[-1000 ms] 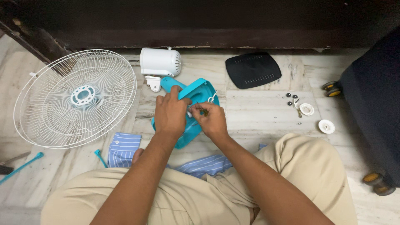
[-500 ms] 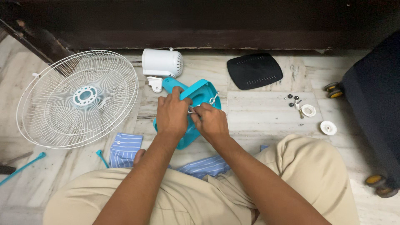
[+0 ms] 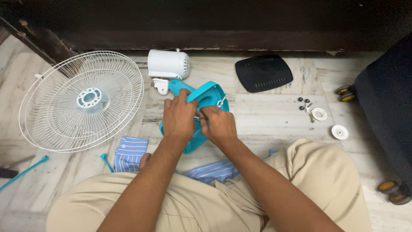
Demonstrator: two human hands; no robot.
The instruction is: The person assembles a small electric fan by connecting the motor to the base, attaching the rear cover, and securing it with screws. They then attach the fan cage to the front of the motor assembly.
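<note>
The marble floor carries everything. Largest on it is the white wire fan guard, lying flat at about nine o'clock from the hands. At three o'clock, along the right edge, stands a dark case on yellow-hubbed wheels. A black vented cover lies at one o'clock, close to the dark wooden wall base. The white motor housing sits at twelve o'clock, just above the blue fan base, which lies in the middle of the floor right in front of the person's crossed legs in tan trousers. A blue striped cloth lies at seven o'clock, partly under the legs.

The left hand grips the blue fan base, fingers curled over its upper rim. The right hand rests just beside it, touching the base; its fingers are pinched closed on a small metal part, too small to identify, at the spot where both hands meet.

At three o'clock, well apart from the hands, lie two white round caps and a cluster of small black screws. A thin blue stick lies at eight o'clock near the left edge.
</note>
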